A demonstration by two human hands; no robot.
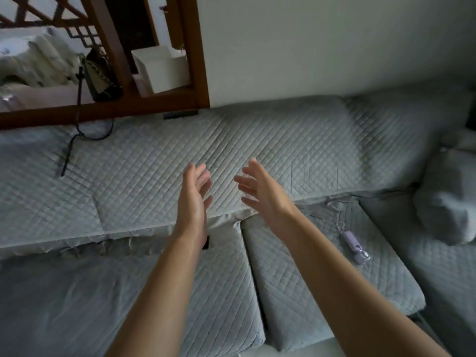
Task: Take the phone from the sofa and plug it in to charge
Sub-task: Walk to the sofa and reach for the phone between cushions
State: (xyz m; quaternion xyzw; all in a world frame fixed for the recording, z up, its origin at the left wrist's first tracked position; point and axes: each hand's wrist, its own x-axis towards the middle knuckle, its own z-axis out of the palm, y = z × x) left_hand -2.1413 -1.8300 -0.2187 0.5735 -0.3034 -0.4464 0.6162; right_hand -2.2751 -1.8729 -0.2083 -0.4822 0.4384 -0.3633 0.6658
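Both my hands hang in the air over a grey quilted sofa (pixel 283 150), palms facing each other. My left hand (pixel 194 199) is open and holds nothing. My right hand (pixel 257 193) is open too, fingers spread. A small dark object (pixel 206 242), possibly the phone, peeks out from behind my left wrist at the seam between backrest and seat; most of it is hidden. A black cable (pixel 70 148) trails from the wooden ledge onto the backrest at far left, its end lying on the fabric.
A lilac handheld device (pixel 355 247) lies on the right seat cushion. A slim black bar (pixel 180 115) rests on the backrest top by the wooden frame (pixel 108 109). A handbag (pixel 100 76) and white box (pixel 162 68) sit behind it. A grey pillow (pixel 448 202) is at right.
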